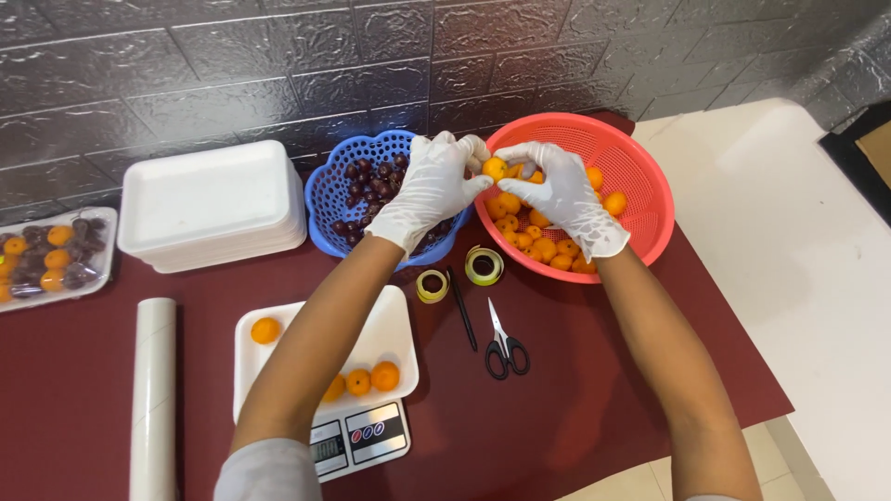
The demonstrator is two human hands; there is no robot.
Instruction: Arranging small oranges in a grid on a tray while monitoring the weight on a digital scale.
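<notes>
Both my hands wear white gloves and meet over the near-left rim of a red basket (pixel 640 176) filled with several small orange fruits (pixel 543 243). My left hand (pixel 434 186) and my right hand (pixel 557 195) pinch one small orange fruit (pixel 495 168) between their fingertips. My left forearm crosses over a white foam tray (pixel 390 325) that sits on a digital scale (pixel 362 436) and holds a few orange fruits (pixel 371 377).
A blue basket (pixel 327 199) of dark grapes stands left of the red one. A stack of white foam trays (pixel 209 199), a wrapped fruit tray (pixel 56 255), a film roll (pixel 153 390), two tape rolls (pixel 483 264), a black pen (pixel 462 311) and scissors (pixel 504 343) lie on the dark red cloth.
</notes>
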